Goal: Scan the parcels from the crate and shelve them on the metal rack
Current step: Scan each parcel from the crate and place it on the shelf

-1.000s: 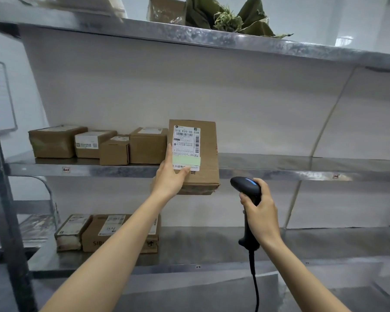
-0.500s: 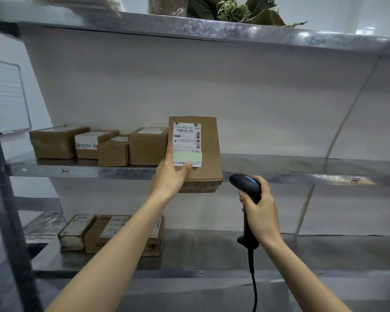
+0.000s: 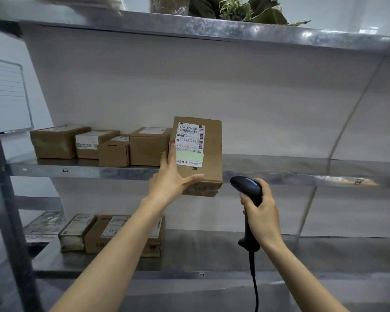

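Head view: left hand (image 3: 171, 176) (thumb spread) holds parcel (image 3: 209, 140); right hand (image 3: 260, 212) grips scanner (image 3: 245, 188).

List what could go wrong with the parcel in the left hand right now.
1. The left hand holds the upright parcel only at its lower left corner, so it might tip or slip.
2. The parcel's bottom shows below the middle shelf's front edge; it could catch there when pushed in.
3. It is close to the nearest shelved box and could knock it.
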`<state>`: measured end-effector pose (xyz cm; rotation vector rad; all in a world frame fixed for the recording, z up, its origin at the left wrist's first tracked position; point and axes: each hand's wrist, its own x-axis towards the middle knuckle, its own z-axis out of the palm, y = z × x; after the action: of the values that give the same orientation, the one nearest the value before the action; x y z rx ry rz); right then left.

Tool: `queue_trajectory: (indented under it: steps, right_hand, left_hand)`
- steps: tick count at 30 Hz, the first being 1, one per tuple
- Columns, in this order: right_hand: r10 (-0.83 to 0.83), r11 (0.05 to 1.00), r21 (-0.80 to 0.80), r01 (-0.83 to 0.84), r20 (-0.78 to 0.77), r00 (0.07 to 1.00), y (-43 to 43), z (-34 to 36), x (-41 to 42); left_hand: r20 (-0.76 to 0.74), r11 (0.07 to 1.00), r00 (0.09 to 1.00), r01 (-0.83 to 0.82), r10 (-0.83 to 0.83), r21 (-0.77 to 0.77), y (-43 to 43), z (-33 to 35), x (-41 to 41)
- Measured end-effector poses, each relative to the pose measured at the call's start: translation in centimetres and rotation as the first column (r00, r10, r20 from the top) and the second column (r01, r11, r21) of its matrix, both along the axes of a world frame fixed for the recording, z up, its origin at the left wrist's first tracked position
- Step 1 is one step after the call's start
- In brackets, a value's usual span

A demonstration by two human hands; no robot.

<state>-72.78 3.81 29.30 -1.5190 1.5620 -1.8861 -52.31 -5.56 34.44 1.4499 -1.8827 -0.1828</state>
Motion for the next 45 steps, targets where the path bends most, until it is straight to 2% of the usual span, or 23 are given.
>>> queue_trajectory:
  steps: [9,16,20,27,35,45]
  right_hand:
    - [0.013,1.0,0.005,-0.013,0.0,1.0,-0.3,0.1,0.5]
    - [-0.011,1.0,0.013,0.011,-0.01,1.0,-0.6,0.1,-0.3]
    - [-0.018,1.0,0.007,0.019,-0.02,1.0,-1.0,0.0,-0.7]
    - [-0.016,1.0,0.008,0.016,-0.002,1.0,-2.1,-0.6,-1.2]
    - [-0.016,1.0,0.022,0.015,0.023,1.0,-3.4,-1.3,-1.7]
    - [-0.022,0.998,0.051,0.021,0.027,0.999,-4.8,-2.0,-1.6]
  left_hand:
    - [0.001,0.999,1.0,0.001,-0.001,-0.037,0.0,0.7,-0.2]
    - [-0.035,0.967,0.98,-0.198,0.195,-0.157,-1.0,1.9,-1.5]
    - [-0.125,0.94,0.966,-0.252,0.228,-0.229,-1.8,2.2,-2.4]
    - [-0.287,0.918,0.932,-0.299,0.221,-0.262,-3.8,2.4,-4.2]
    - [-0.206,0.868,0.931,-0.357,0.301,-0.344,-6.3,0.4,-5.2]
    - [-0.098,0.873,0.924,-0.382,0.37,-0.304,-9.5,0.6,-5.6]
